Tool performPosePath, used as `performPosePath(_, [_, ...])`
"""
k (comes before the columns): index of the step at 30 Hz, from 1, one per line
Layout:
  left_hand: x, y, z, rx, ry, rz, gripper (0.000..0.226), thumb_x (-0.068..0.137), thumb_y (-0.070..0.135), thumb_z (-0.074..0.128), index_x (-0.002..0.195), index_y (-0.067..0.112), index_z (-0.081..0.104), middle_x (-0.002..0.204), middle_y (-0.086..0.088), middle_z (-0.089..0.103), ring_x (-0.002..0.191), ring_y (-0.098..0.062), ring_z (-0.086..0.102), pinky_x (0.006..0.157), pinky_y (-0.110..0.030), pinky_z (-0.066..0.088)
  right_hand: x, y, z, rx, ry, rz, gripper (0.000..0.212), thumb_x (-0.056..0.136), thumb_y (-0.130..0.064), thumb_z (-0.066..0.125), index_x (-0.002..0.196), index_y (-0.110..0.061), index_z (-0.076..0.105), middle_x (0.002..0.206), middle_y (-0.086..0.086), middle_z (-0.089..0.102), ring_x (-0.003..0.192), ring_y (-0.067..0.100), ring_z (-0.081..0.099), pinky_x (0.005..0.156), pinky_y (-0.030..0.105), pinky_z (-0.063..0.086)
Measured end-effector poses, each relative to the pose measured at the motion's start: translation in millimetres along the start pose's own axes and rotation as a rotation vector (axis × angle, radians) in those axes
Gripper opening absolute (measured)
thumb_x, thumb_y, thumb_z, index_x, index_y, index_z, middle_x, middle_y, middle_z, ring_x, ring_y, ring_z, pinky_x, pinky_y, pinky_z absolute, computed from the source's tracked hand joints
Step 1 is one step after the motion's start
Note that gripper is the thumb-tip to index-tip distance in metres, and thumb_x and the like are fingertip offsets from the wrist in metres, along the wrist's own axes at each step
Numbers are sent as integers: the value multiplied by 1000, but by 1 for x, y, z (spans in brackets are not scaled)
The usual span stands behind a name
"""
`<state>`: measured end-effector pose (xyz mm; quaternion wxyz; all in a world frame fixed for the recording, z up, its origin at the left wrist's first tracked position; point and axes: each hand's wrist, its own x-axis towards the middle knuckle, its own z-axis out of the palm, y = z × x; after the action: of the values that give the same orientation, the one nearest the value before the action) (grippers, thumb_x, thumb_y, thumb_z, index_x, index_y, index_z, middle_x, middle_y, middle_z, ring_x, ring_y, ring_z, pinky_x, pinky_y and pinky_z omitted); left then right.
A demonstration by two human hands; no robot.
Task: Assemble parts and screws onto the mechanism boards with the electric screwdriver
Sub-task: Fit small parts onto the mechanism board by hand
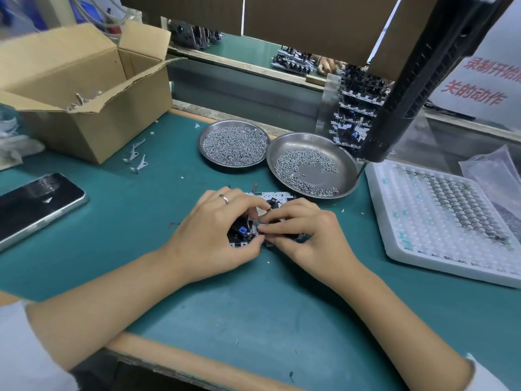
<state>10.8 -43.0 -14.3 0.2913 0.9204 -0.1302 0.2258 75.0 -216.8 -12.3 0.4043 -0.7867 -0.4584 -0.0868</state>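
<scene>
Green matting covers the workbench (253, 306), and on it, near the middle, lies the mechanism board (263, 218), mostly covered by both hands. The left hand (214, 232), a ring on one finger, curls its fingers round the board's left side, thumb pressed at the near edge. The right hand (304, 230) pinches a small part against the board with its fingertips. Just behind sit two steel dishes of screws (234, 146) (306, 169), edges touching. The electric screwdriver (400, 94) hangs above the right dish. A white tray of parts (439, 218) lies to the right, a cardboard box (84, 88) and a phone (33, 204) to the left
</scene>
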Motion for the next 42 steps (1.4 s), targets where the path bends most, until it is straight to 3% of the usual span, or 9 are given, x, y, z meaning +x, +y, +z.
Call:
performPosePath(8, [1, -3, 3, -43, -15, -48, 31, 70, 27, 68, 100, 18, 71, 86, 15, 67, 86, -4, 50, 86, -25, 36, -1, -3, -3, 12, 8, 60, 19, 74, 5, 73, 85, -8, 78, 85, 4, 68, 81, 14, 54, 73, 17, 40])
performPosePath(12, [0, -4, 3, -76, -15, -56, 24, 72, 34, 67, 91, 20, 73, 84, 14, 67, 85, -5, 50, 84, -24, 36, 11, -6, -22, -71, 499, 80, 22, 79, 1, 65, 98, -7, 73, 85, 6, 62, 78, 16, 59, 76, 20, 45])
performPosePath(16, [0, -5, 4, -112, -4, -76, 21, 69, 31, 71, 88, 23, 74, 82, 18, 65, 85, -1, 50, 86, -23, 36, 38, 4, -64, -101, 910, 307, 51, 82, -25, 68, 128, -19, 48, 110, -4, 46, 101, 6, 49, 91, 16, 39])
performPosePath(18, [1, -4, 3, -130, 4, -84, 21, 67, 30, 71, 87, 24, 74, 81, 20, 63, 85, -1, 50, 87, -20, 35, 54, 9, -83, -52, 872, 400, 73, 81, -34, 70, 141, -19, 32, 120, -4, 46, 108, 2, 47, 97, 17, 38])
performPosePath(22, [2, -3, 3, -152, 14, -99, 20, 65, 30, 72, 84, 25, 75, 80, 23, 62, 84, 0, 50, 88, -17, 34, 83, 12, -98, 56, 806, 350, 85, 82, -26, 71, 147, -12, 19, 103, -14, 58, 90, -11, 58, 81, 4, 41])
performPosePath(28, [3, -1, 1, -176, 2, -126, 22, 66, 20, 84, 85, 24, 76, 81, 19, 65, 85, -2, 51, 89, -23, 36, 100, -12, -79, 169, 979, 149, 66, 87, -8, 61, 142, -5, 23, 95, -19, 54, 76, -7, 61, 68, 9, 47])
performPosePath(30, [3, -1, 1, -180, -4, -147, 25, 65, 13, 86, 85, 24, 76, 81, 16, 67, 86, -3, 51, 90, -21, 36, 100, -25, -69, 347, 941, 172, 52, 87, -11, 60, 132, -13, 34, 80, 0, 57, 55, 13, 56, 53, 26, 49])
performPosePath(32, [3, -1, 1, -187, -1, -158, 25, 65, 12, 86, 85, 24, 77, 81, 17, 67, 86, -4, 53, 90, -19, 36, 95, -34, -55, 528, 855, 165, 34, 87, -12, 61, 114, -15, 41, 72, 11, 52, 45, 18, 48, 45, 26, 44])
performPosePath(42, [3, 1, 1, -205, 21, -156, 17, 63, 27, 74, 79, 21, 74, 74, 18, 65, 82, -10, 54, 85, -27, 41, 77, -53, 3, 906, 631, 125, 24, 78, -24, 63, 88, -23, 42, 56, 11, 46, 37, 21, 43, 42, 24, 38])
